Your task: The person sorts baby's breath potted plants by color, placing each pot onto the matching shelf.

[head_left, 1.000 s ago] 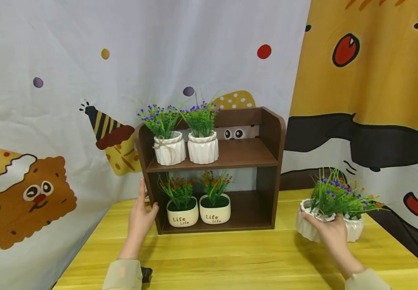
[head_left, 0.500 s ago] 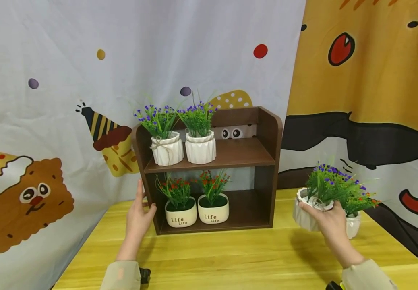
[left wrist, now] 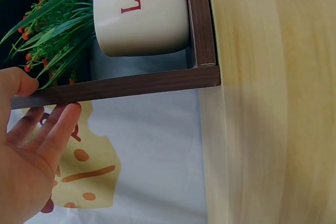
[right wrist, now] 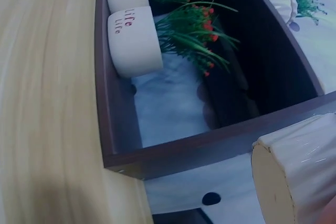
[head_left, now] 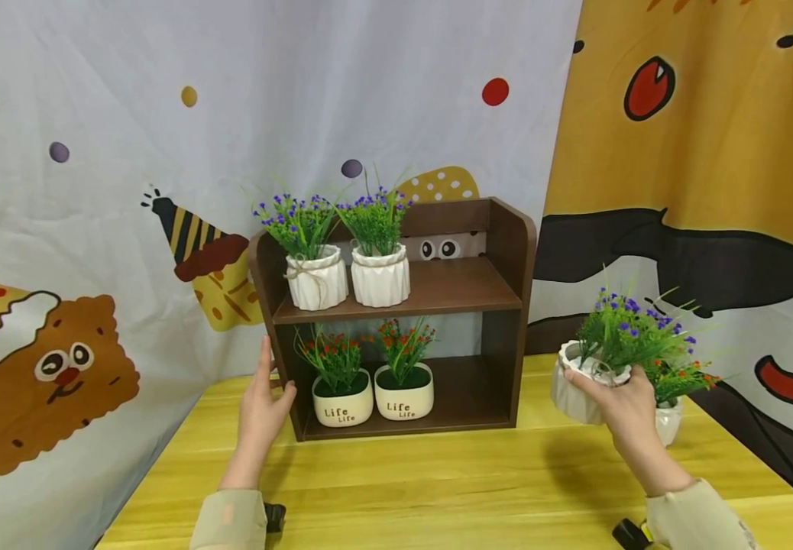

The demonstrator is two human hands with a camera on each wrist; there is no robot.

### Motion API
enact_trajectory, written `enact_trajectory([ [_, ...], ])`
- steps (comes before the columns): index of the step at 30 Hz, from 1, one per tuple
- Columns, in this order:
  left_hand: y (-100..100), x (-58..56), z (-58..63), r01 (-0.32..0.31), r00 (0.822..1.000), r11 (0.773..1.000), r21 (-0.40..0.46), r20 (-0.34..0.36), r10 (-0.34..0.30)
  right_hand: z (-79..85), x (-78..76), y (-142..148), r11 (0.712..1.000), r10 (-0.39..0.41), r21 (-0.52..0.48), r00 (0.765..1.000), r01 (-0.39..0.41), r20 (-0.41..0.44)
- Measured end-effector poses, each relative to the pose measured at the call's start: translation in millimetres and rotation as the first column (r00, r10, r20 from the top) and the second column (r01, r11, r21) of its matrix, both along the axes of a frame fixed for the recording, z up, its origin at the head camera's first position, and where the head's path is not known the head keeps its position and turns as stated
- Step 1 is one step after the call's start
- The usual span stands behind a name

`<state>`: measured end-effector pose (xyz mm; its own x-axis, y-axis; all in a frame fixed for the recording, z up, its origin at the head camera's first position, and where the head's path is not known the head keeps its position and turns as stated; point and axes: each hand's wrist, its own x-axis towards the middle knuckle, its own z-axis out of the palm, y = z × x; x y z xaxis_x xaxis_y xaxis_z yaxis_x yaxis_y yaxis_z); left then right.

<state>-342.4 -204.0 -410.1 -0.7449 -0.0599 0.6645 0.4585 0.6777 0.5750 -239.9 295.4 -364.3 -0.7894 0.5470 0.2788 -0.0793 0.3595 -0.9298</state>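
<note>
My right hand point(head_left: 623, 409) grips a white fluted flowerpot point(head_left: 575, 393) with purple flowers by its rim, above the table at the right. In the right wrist view this pot point(right wrist: 310, 166) is tilted, its flat base showing. My left hand point(head_left: 263, 412) holds the left side panel of a brown two-tier shelf point(head_left: 396, 432); in the left wrist view the thumb lies on one side of the panel point(left wrist: 126, 83) and the fingers on the other. Two white pots point(head_left: 380, 279) with purple flowers stand on the upper tier. Two cream "Life" pots point(head_left: 405, 401) with red flowers stand below.
Behind the right hand, another white pot point(head_left: 668, 422) with orange-red flowers stands on the yellow wooden table point(head_left: 438, 489), partly hidden. A printed cartoon cloth point(head_left: 94, 229) hangs behind the shelf. Black objects point(head_left: 630, 535) show beside both sleeves.
My right hand has lifted the purple-flowered pot off the table and moved it slightly left, uncovering more of the orange-red-flowered plant behind. The left hand stays at the shelf's side.
</note>
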Motion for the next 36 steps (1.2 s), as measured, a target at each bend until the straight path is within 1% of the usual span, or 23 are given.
enact_trajectory([
  [6,1,-1.8,0.6,0.009,1.000,1.000,-0.001,-0.013,-0.009,10.9,1.6,-8,1.000,-0.007,0.016,1.000,0.007,0.000],
  [10,1,-2.4,0.7,0.005,1.000,1.000,-0.001,-0.016,-0.005,20.0,0.5,-13,0.999,-0.019,0.033,1.000,0.019,-0.024],
  [13,2,-2.5,0.3,0.004,1.000,1.000,0.001,-0.021,-0.004,26.0,0.0,-17,0.999,-0.012,0.038,0.999,0.014,-0.035],
  [19,3,-1.7,-0.4,0.015,1.000,1.000,0.003,-0.023,-0.015,33.1,2.7,-23,1.000,0.015,0.023,1.000,-0.015,-0.010],
  [22,3,-1.1,-0.5,0.017,1.000,1.000,0.002,-0.025,-0.017,35.8,4.6,-26,0.999,0.031,0.007,0.999,-0.031,-0.028],
  [25,3,-0.7,-0.2,0.019,0.999,1.000,0.001,-0.027,-0.019,40.1,6.8,-29,0.997,0.072,-0.034,0.995,-0.074,-0.065],
  [27,2,-0.6,0.0,0.019,1.000,1.000,0.000,-0.022,-0.019,44.0,7.7,-31,0.990,0.114,-0.076,0.988,-0.122,-0.101],
  [30,2,-0.1,0.5,0.015,1.000,1.000,0.003,-0.016,-0.015,51.4,9.5,-35,0.976,0.171,-0.111,0.974,-0.188,-0.146],
  [36,0,0.6,0.7,0.014,1.000,1.000,0.004,-0.018,-0.013,67.6,12.4,-47,0.958,0.239,-0.109,0.950,-0.264,-0.202],
])
